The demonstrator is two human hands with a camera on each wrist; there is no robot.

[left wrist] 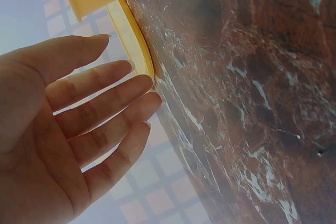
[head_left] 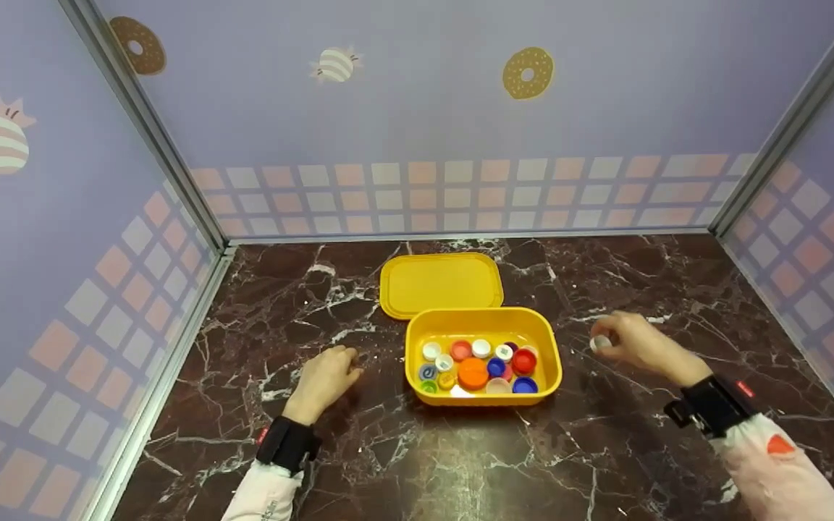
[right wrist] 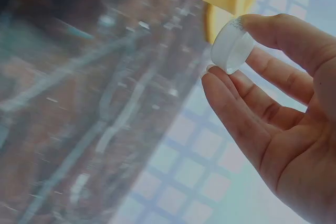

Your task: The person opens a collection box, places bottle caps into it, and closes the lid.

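Note:
Between thumb and fingers my right hand [head_left: 638,346] pinches a whitish, translucent bottle cap [right wrist: 229,50], held to the right of the yellow box [head_left: 486,399]. Its open side faces the palm in the right wrist view. My left hand [head_left: 324,381] is left of the box, fingers loosely bent and holding nothing; the left wrist view shows its bare palm [left wrist: 31,166]. Inside the box lie several bottle caps, among them a large orange cap [head_left: 473,373], a red cap [head_left: 524,360], a blue cap [head_left: 524,386] and a green cap [head_left: 428,387].
A yellow lid [head_left: 440,284] lies flat behind the box, its front edge right at the box's rim. Dark marbled tabletop [head_left: 301,289] surrounds them. Patterned panels [head_left: 417,108] with metal edging wall the table at the back and both sides.

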